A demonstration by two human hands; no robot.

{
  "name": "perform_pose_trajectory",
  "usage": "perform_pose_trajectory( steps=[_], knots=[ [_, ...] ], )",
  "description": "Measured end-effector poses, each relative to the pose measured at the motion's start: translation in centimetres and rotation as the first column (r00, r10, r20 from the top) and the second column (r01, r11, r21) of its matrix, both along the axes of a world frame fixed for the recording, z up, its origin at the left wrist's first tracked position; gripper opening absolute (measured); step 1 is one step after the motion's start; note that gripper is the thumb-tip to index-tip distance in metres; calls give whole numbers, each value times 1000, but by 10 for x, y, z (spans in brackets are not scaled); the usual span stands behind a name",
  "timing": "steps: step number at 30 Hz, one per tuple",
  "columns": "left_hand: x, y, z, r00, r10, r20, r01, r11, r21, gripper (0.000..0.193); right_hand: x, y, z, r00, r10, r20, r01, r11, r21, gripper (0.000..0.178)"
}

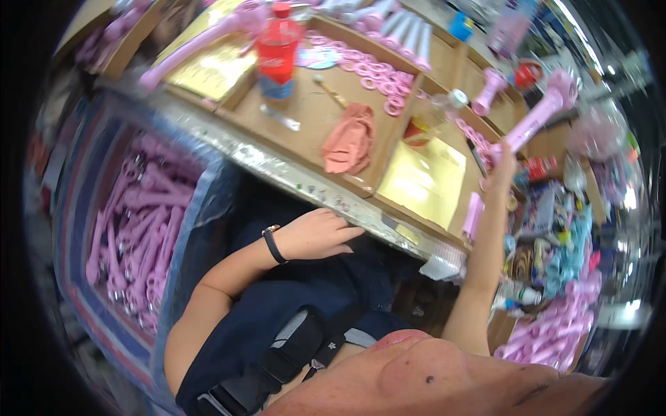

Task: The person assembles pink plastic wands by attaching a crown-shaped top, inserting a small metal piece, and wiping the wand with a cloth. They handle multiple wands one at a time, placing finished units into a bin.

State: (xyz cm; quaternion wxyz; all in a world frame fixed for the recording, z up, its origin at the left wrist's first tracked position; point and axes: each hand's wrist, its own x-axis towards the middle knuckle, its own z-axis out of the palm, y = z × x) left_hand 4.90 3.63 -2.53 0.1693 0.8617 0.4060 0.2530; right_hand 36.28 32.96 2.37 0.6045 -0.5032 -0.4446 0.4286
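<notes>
At the right, my right hand [502,170] is closed round the lower end of a long pink plastic wand-shaped piece [533,119]. It is tilted up and away, its wide ringed head at the far end. Beside that hand lie pink rings [472,135] and a yellow sheet [424,179] in a tray section. My left hand [320,234] is empty, its fingers stretched out loosely by the front edge of the workbench [277,170]. It wears a dark wristband. Whether it touches the edge, I cannot tell.
A divided wooden tray [277,144] holds a red-labelled bottle [279,52], a small brush [329,91], a salmon-coloured cloth [350,139] and more pink rings [378,73]. A striped bag [73,229] full of pink pieces [146,222] stands left. More pink pieces [551,326] are piled right.
</notes>
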Motion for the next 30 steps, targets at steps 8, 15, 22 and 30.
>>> perform_pose_trajectory(
  steps=[8,15,22,30],
  knots=[
    [-79,-150,-2,796,580,172,-462,766,-447,35,71,185,-66,946,-171,275,245,932,-265,35],
    [-186,-240,-11,-251,762,596,-412,474,-779,28,74,192,-59,457,-267,849,368,925,93,60],
    [-313,-213,-200,-713,678,-179,125,-128,-984,40,40,71,-43,615,-108,781,-204,935,290,28],
    [-344,-139,-334,-840,478,-257,-9,-487,-873,39,-93,-99,22,368,75,927,-579,799,165,22]
  ],
)
